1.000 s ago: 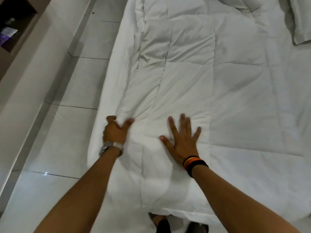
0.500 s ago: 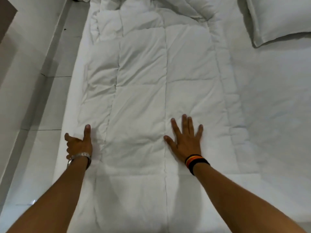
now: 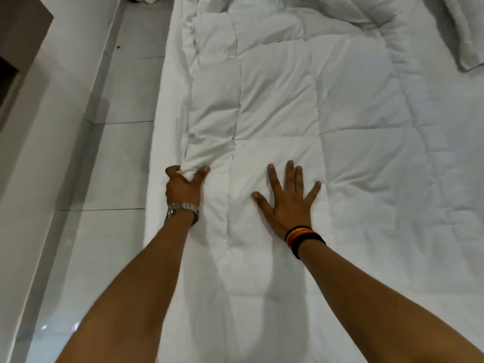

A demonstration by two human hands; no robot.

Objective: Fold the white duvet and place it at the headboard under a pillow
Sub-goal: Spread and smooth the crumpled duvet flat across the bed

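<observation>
The white quilted duvet (image 3: 277, 95) lies spread along the bed, reaching from under my arms to the far end, where it is rumpled. My left hand (image 3: 183, 188), with a metal watch on the wrist, pinches the duvet's left edge between thumb and fingers. My right hand (image 3: 286, 200), with dark and orange wristbands, lies flat on the duvet with its fingers spread, holding nothing. A white pillow (image 3: 466, 30) shows at the top right corner, partly cut off by the frame.
The white sheet (image 3: 432, 231) of the bed shows to the right of the duvet. A glossy white tiled floor (image 3: 120, 158) runs along the bed's left side. A pale wall and a dark wooden unit (image 3: 21, 43) stand at the far left.
My left hand has moved right and forward from the bed's side and closed on the duvet's left edge. My right hand stays flat on the duvet.
</observation>
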